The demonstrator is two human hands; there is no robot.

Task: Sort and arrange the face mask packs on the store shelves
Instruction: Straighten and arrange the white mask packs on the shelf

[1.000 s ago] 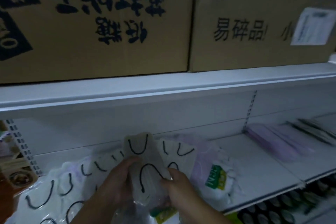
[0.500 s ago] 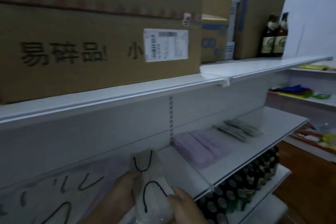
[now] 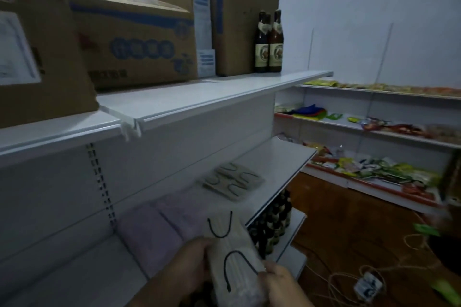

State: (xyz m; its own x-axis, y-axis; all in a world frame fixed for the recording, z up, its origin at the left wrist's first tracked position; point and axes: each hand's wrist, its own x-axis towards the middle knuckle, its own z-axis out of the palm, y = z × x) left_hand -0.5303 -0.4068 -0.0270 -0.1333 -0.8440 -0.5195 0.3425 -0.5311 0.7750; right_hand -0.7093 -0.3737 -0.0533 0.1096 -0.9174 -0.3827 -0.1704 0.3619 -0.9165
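Observation:
Both hands hold one beige face mask pack (image 3: 230, 254) with black ear loops, low in the middle of the view. My left hand (image 3: 188, 264) grips its left edge and my right hand (image 3: 280, 281) grips its lower right corner. The pack hangs over the front of the white middle shelf (image 3: 279, 164). On that shelf lie two purple mask packs (image 3: 159, 227) side by side, and farther right a flat stack of beige packs (image 3: 233, 180) with black loops.
Cardboard boxes (image 3: 139, 42) and brown bottles (image 3: 269, 42) stand on the top shelf (image 3: 212, 97). Dark bottles (image 3: 272, 224) fill the shelf below. A second shelf unit (image 3: 374, 132) with colourful packets runs along the right wall. Cables (image 3: 349, 279) lie on the brown floor.
The view has swung right along the shelves. Both hands carried the beige pack away from the heap of packs on the left, toward the purple and beige stacks.

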